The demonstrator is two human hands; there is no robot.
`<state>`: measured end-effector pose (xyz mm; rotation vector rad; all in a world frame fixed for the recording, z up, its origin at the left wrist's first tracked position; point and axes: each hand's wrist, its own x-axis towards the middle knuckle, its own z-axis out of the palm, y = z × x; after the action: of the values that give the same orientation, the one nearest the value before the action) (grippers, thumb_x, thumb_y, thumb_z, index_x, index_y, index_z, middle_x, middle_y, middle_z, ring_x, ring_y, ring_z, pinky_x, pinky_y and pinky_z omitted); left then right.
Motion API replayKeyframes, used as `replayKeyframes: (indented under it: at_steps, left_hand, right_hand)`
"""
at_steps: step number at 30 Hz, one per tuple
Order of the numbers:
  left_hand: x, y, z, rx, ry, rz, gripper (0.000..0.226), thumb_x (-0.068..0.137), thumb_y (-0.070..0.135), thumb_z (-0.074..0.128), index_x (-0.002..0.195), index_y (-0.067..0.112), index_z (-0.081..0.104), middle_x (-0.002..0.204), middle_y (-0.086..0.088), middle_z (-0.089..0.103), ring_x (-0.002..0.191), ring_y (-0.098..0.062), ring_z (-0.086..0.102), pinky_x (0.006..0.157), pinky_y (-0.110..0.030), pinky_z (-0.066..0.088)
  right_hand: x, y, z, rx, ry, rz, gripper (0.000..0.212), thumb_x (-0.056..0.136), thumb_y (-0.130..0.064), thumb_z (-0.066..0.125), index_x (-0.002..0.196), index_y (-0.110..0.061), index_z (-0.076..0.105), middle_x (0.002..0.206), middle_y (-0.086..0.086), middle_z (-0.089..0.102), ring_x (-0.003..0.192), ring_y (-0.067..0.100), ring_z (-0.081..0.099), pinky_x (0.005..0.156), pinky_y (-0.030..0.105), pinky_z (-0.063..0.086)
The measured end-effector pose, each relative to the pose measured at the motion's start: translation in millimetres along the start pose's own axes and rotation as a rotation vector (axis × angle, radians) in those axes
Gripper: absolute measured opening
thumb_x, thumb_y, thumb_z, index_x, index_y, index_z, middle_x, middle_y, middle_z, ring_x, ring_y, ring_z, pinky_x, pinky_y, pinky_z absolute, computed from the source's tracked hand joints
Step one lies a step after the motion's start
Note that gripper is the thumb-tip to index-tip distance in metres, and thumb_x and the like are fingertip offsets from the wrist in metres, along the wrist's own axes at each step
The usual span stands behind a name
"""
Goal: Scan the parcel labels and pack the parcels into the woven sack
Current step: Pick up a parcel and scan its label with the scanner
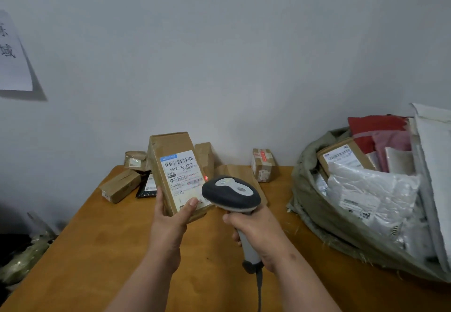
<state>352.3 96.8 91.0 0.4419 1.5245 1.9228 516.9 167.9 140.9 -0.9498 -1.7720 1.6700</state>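
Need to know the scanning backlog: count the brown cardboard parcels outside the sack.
6: one in the left hand at; others at. More may hide behind.

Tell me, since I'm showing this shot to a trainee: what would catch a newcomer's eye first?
First the cardboard parcel held up at centre by the left hand, its white label facing the camera, with the barcode scanner in the right hand aimed at it. Next, the bulging woven sack on the right of the wooden table, stuffed with parcels.
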Motion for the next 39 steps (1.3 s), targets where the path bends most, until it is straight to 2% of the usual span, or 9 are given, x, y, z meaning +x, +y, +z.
replayKeyframes:
  at_steps: [8,13,19,21,25,30,32,36,39]
  left_hand:
    - [13,0,31,0.003,-0.160,-0.014,0.097,0.069,0.029,0.082,0.148,0.051,0.031,0.108,0.018,0.067,0.104,-0.014,0.063,0.094,-0.043,0.046]
    - [7,-2,61,0.014,-0.273,-0.030,0.096,0.071,0.031,0.081,0.150,0.047,0.029,0.123,0.007,0.066,0.113,-0.022,0.063,0.102,-0.048,0.047]
    - [-8,0,119,0.018,-0.398,-0.034,0.093,0.060,0.042,0.079,0.145,0.046,0.040,0.113,0.010,0.072,0.091,-0.007,0.073,0.069,-0.025,0.058]
    - [-11,0,142,0.031,-0.414,-0.020,0.091,0.061,0.045,0.078,0.144,0.047,0.041,0.107,0.015,0.074,0.089,-0.002,0.072,0.065,-0.024,0.059]
    - [-15,1,203,0.061,-0.429,-0.016,0.073,0.076,0.050,0.076,0.142,0.050,0.043,0.105,0.019,0.073,0.098,-0.012,0.071,0.079,-0.035,0.058]
    - [-21,5,302,0.118,-0.452,-0.050,0.053,0.088,0.053,0.066,0.137,0.044,0.048,0.132,0.003,0.061,0.112,-0.023,0.063,0.092,-0.047,0.056]
    - [-20,4,342,0.172,-0.455,-0.078,0.059,0.087,0.060,0.063,0.140,0.041,0.047,0.140,-0.003,0.053,0.117,-0.029,0.060,0.096,-0.051,0.053]
    - [-21,4,407,0.237,-0.548,-0.225,0.052,0.094,0.064,0.049,0.137,0.035,0.052,0.123,-0.003,0.066,0.105,-0.026,0.066,0.077,-0.038,0.057]
    - [-14,-8,438,0.352,-0.572,-0.155,0.056,0.098,0.058,0.043,0.149,0.036,0.036,0.139,-0.003,0.056,0.121,-0.027,0.056,0.098,-0.045,0.051]
  right_hand:
    - [-8,-3,-15,0.013,0.245,0.038,0.023,0.084,-0.022,0.073,0.103,-0.032,0.065,0.080,-0.007,0.068,0.070,0.007,0.064,0.055,0.014,0.049]
    - [-24,4,-33,0.068,0.410,0.061,0.026,0.083,-0.027,0.076,0.105,-0.033,0.064,0.088,-0.007,0.071,0.070,0.005,0.066,0.054,0.012,0.049]
    - [-41,5,-75,0.105,0.591,0.045,0.019,0.084,-0.030,0.076,0.099,-0.031,0.065,0.084,-0.005,0.070,0.069,0.006,0.066,0.049,0.011,0.045]
    - [-45,5,-94,0.131,0.642,0.032,0.018,0.084,-0.028,0.077,0.098,-0.028,0.066,0.081,-0.003,0.070,0.071,0.010,0.066,0.051,0.013,0.046]
    - [-47,3,-142,0.164,0.732,0.004,0.016,0.082,-0.025,0.077,0.091,-0.029,0.065,0.065,-0.007,0.069,0.066,0.008,0.066,0.055,0.019,0.049]
    - [-41,-14,-217,0.141,0.784,-0.061,0.014,0.084,-0.026,0.075,0.085,-0.030,0.061,0.059,-0.016,0.066,0.059,0.001,0.064,0.050,0.017,0.048]
    - [-36,-22,-247,0.139,0.799,-0.075,0.014,0.084,-0.030,0.075,0.091,-0.030,0.063,0.065,-0.013,0.070,0.068,0.005,0.068,0.058,0.022,0.050]
    - [-22,-32,-296,0.157,0.794,-0.111,0.031,0.083,-0.030,0.077,0.112,-0.028,0.066,0.085,-0.004,0.076,0.077,0.007,0.070,0.062,0.018,0.054]
    - [-12,-26,-324,0.172,0.745,-0.115,0.034,0.083,-0.027,0.078,0.115,-0.026,0.066,0.090,-0.004,0.076,0.079,0.008,0.071,0.063,0.016,0.057]
